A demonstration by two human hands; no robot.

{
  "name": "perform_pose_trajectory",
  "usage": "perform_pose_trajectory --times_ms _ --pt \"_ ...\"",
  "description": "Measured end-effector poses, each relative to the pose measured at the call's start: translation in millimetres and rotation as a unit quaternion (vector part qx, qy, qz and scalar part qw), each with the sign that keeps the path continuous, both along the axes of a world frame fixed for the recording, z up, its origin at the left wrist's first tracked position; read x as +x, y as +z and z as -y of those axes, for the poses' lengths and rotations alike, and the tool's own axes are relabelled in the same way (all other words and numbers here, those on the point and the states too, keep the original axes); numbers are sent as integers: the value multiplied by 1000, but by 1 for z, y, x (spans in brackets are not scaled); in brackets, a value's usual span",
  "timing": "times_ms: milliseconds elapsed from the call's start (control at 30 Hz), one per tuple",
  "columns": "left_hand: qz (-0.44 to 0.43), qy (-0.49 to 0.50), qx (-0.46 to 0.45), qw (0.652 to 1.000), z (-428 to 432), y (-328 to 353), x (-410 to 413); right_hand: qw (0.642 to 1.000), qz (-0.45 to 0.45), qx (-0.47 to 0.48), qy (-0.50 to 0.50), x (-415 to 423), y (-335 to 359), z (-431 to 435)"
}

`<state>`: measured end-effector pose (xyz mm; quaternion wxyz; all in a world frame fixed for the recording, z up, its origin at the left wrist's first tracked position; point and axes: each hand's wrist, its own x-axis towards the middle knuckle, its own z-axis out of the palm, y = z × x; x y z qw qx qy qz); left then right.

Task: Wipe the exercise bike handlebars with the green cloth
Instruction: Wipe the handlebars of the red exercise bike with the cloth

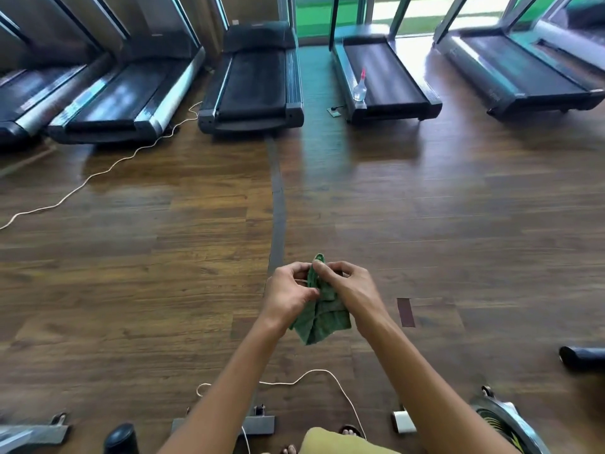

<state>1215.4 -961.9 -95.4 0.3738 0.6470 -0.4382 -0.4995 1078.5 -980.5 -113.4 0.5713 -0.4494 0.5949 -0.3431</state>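
Holding the green cloth (322, 317) in front of me, above the wooden floor (458, 231), I have it between both hands at mid-frame. Its long axis runs away from my body: the narrow, bunched tip points forward, toward the row of treadmills (252, 80), and the wider, loosely folded end hangs back toward me, below my wrists.

Left hand (288, 294): fingers curled, thumb and fingertips pinching the cloth's left edge near its upper half. Back of the hand faces the camera.

Right hand (348, 290): fingers curled, thumb and forefinger pinching the bunched tip from the right side. The knuckles sit slightly higher in frame than those of the left hand.

Both forearms are extended forward and converge on the cloth, with the two hands nearly touching across it.

A spray bottle (359, 86) with a red nozzle stands upright on one treadmill's deck, well apart from me. A white cord (314, 375) lies on the floor under my arms. A dark handlebar end (582, 357) shows at the right edge.
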Motion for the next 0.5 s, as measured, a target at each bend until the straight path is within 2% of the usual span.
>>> perform_pose_trajectory --times_ms 100,267,400,500 --pt "0 7 -4 1000 -1 0 -2 999 -22 -22 -24 1 2 0" --pt "-29 90 -2 996 4 1 2 995 -73 -56 -40 -5 1 0" --pt "-70 101 0 992 5 0 0 996 -63 -67 -23 6 7 -7" --pt "-124 110 11 986 6 0 -1 998 -47 -32 -4 12 10 -8"
